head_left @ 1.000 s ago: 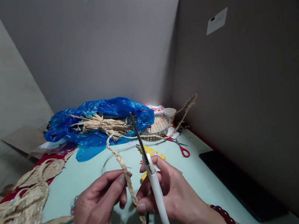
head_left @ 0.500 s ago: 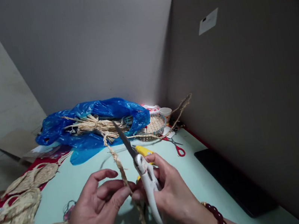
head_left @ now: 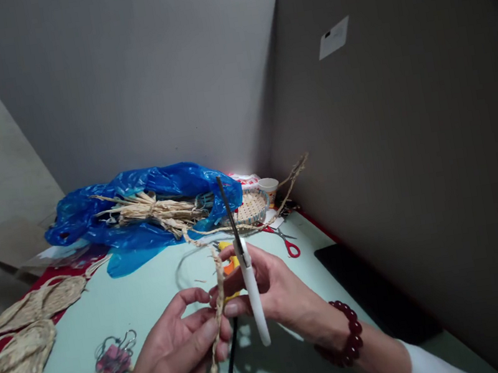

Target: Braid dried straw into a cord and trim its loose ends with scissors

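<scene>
Both hands (head_left: 174, 353) (head_left: 284, 288) half-curled; shared braid (head_left: 218, 273); right-hand scissors (head_left: 253, 293)

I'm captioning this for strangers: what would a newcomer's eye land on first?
Probably the crumpled blue plastic bag at the back of the table, with a bundle of straw-coloured strands lying among its folds. Front and centre, the right hand holds white-handled scissors beside a braided cord pinched in the left hand.

I worked in a craft corner: grey partitions (head_left: 121, 93) edged my table (head_left: 85, 316) of woven pieces (head_left: 15, 368), red scissors (head_left: 292, 249) and straw braid (head_left: 219, 274).
</scene>
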The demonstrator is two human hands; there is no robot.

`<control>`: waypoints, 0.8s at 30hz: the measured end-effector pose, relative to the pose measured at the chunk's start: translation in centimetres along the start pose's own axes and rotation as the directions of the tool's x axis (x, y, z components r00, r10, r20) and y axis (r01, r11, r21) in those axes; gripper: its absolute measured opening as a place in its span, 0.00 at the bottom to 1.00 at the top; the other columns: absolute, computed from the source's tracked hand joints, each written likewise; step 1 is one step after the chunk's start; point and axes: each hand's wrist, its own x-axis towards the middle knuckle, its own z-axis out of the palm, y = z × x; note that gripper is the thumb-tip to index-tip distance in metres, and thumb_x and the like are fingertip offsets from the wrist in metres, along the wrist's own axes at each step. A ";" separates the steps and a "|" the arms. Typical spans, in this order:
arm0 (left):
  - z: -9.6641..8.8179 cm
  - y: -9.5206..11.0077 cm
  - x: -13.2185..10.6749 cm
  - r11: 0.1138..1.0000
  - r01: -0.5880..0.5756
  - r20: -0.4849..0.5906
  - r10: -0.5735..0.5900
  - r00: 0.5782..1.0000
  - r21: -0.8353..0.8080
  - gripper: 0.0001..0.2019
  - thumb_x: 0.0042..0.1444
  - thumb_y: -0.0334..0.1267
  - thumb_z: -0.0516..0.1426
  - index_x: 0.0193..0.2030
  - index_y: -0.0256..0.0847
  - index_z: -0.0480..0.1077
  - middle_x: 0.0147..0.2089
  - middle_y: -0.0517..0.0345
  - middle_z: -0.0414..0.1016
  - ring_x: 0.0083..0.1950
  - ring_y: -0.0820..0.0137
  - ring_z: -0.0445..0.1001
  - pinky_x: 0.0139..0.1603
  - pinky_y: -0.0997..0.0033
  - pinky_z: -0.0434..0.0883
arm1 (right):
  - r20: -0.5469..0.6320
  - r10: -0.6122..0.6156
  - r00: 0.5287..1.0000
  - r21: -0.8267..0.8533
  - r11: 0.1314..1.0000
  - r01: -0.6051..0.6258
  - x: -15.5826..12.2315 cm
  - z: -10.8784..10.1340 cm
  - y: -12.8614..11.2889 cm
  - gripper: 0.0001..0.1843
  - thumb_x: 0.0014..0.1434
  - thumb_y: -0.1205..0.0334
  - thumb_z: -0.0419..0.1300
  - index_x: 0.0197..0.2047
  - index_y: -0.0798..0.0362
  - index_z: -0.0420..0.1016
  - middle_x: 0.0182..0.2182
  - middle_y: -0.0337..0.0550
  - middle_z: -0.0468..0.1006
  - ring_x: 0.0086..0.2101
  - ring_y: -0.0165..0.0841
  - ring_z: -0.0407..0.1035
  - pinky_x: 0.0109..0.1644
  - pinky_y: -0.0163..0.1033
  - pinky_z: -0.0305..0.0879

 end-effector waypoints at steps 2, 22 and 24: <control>0.1 -0.1 0.0 1.000 0.012 -0.001 -0.012 1.000 -0.014 0.20 0.44 0.33 0.68 0.43 0.43 0.66 0.28 0.60 0.75 0.28 0.74 0.70 0.33 0.74 0.68 | -0.025 -0.011 1.000 -0.006 1.000 0.011 0.0 0.2 0.2 0.31 0.41 0.61 0.75 0.46 0.49 0.65 0.31 0.33 0.73 0.33 0.30 0.71 0.39 0.35 0.67; 0.9 -1.1 -0.7 0.741 -0.235 -0.076 0.359 0.930 0.629 0.12 0.44 0.41 0.65 0.35 0.48 0.69 0.22 0.64 0.77 0.20 0.69 0.71 0.22 0.76 0.67 | -0.100 -0.005 0.995 0.130 0.991 0.018 -0.1 0.2 -0.4 0.30 0.46 0.64 0.72 0.49 0.51 0.63 0.30 0.35 0.77 0.29 0.26 0.71 0.35 0.31 0.66; 0.8 -1.6 -0.7 0.637 -0.316 -0.076 0.510 0.857 0.703 0.12 0.42 0.41 0.66 0.35 0.50 0.71 0.25 0.62 0.78 0.21 0.66 0.73 0.23 0.74 0.68 | -0.186 -0.017 0.982 0.098 0.995 0.036 0.0 0.2 -0.4 0.32 0.43 0.65 0.74 0.48 0.50 0.63 0.27 0.33 0.76 0.28 0.27 0.71 0.34 0.32 0.66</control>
